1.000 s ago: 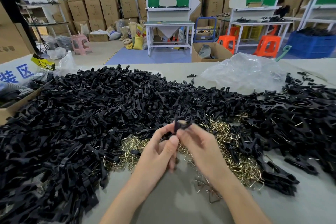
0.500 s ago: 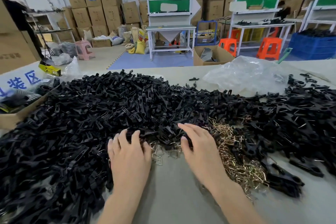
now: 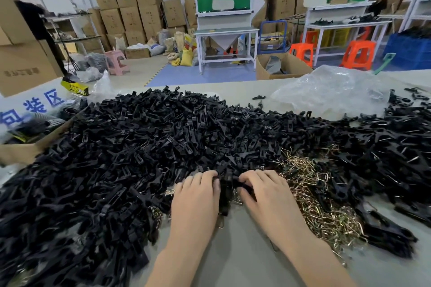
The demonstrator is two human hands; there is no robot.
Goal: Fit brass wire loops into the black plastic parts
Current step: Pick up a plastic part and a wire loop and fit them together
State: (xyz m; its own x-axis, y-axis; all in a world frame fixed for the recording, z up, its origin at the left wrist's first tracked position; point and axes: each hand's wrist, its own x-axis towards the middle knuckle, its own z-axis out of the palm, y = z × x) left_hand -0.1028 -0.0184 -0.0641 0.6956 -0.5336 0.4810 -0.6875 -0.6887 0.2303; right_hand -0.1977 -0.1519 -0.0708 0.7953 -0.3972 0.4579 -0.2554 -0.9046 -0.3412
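Table-left, cardboard box (image 3: 21,154) holds dark items (image 3: 35,126); fingers (image 3: 209,180) curl into black parts (image 3: 163,147), grip unclear.

A crumpled clear plastic bag (image 3: 331,93) lies on the far right of the grey table (image 3: 233,258). Beyond it, stacked cardboard boxes (image 3: 130,7) fill the far left (one bears a blue label), a white workbench (image 3: 225,30) stands in the middle, and orange stools (image 3: 359,53) stand far right.

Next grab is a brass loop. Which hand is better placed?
Likely right. The right hand sits against the brass wire loops, which spread along its outer side. The left hand borders the black plastic parts, and the right hand lies between it and the loops.
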